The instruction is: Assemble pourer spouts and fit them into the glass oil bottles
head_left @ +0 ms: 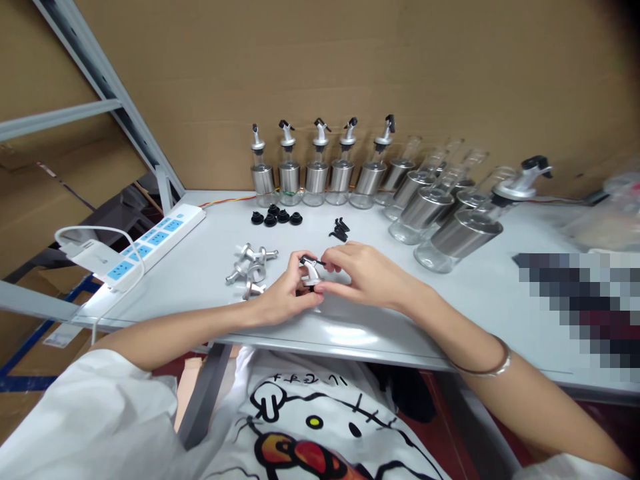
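Note:
My left hand (285,293) is closed around a silver pour spout (312,272) near the table's front edge. A black flip lever (311,260) sits on top of the spout. From the other side my right hand (363,273) has its fingers closed at the lever's end, with the thumb by the spout's base. Left of my hands lie several loose silver spout bodies (255,272). Several black stoppers (271,219) are grouped behind these, and a small pile of black levers (341,228) lies just beyond my right hand.
Along the back stands a row of steel-banded glass bottles with spouts (316,179). More bottles (420,217), mostly without spouts, crowd the right. A white power strip (155,240) with a plugged-in charger (95,259) lies at left. A plastic bag (607,217) is at far right.

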A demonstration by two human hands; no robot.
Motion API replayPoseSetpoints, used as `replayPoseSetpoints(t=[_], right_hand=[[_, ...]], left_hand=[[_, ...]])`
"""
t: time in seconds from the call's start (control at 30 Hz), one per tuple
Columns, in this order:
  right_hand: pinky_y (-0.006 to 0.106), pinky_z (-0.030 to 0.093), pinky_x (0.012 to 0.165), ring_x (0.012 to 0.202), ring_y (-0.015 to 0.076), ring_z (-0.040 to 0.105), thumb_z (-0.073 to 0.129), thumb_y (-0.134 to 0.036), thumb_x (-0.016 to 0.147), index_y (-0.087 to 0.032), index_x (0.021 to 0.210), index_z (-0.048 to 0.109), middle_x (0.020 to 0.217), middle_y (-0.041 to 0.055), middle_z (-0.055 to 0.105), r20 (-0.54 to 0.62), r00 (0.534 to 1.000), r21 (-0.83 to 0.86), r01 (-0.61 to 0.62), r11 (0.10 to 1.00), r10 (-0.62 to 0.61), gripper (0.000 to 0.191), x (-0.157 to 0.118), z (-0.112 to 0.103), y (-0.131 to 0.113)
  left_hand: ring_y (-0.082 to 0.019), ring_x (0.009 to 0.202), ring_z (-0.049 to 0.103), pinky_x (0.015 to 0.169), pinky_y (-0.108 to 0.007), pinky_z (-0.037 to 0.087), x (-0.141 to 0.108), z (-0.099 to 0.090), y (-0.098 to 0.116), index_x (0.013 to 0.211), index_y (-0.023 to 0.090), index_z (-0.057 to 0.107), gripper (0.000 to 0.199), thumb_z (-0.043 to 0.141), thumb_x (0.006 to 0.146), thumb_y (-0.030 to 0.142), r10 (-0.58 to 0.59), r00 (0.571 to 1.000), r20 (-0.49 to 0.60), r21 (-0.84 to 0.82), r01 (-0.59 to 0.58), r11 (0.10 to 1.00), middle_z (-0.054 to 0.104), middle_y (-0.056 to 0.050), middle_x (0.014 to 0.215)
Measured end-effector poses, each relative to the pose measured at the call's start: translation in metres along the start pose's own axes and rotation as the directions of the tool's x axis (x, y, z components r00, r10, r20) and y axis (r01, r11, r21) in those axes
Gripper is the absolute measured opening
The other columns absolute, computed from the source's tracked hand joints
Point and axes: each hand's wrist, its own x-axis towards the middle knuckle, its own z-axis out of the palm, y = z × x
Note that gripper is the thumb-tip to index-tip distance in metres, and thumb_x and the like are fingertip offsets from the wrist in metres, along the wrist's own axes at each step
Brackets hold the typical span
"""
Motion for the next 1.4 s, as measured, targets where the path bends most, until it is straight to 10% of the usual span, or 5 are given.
replayPoseSetpoints(t=[0.4, 0.9, 1.4], right_hand=[[0.032, 0.034, 0.065, 0.059, 0.0196, 0.056, 0.014, -0.057, 0.099, -0.013, 0.084, 0.059, 0.066, 0.0085, 0.064, 0.11, 0.993, -0.225, 0.07, 0.972, -0.046, 0.065, 0.004, 0.013, -0.008], [0.033, 0.037, 0.07, 0.067, 0.0214, 0.06, 0.023, -0.046, 0.102, -0.011, 0.09, 0.06, 0.073, 0.0102, 0.065, 0.12, 0.988, -0.322, 0.135, 0.937, -0.101, 0.052, 0.003, 0.016, -0.008], [0.026, 0.033, 0.06, 0.058, 0.0133, 0.045, 0.033, -0.028, 0.099, -0.017, 0.074, 0.05, 0.065, 0.0009, 0.052, 0.085, 0.995, 0.235, -0.068, 0.97, 0.049, 0.032, 0.002, 0.004, -0.012]], left_hand=[[-0.007, 0.058, 0.033, 0.054, -0.021, 0.027, -0.002, -0.002, -0.005, 0.111, 0.02, 0.02, 0.042, 0.051, 0.085, 0.031, 0.097, 0.994, 0.046, 0.13, -0.102, 0.986, 0.043, 0.005, 0.078], [-0.008, 0.054, 0.031, 0.052, -0.02, 0.024, -0.003, -0.002, -0.007, 0.111, 0.019, 0.021, 0.039, 0.049, 0.086, 0.033, 0.089, 0.995, 0.035, 0.162, -0.093, 0.982, 0.034, 0.009, 0.068], [-0.006, 0.05, 0.037, 0.049, -0.02, 0.03, -0.004, -0.004, -0.011, 0.135, 0.021, 0.014, 0.066, 0.053, 0.09, 0.05, 0.147, 0.983, 0.108, 0.038, -0.152, 0.988, 0.042, 0.007, 0.072]])
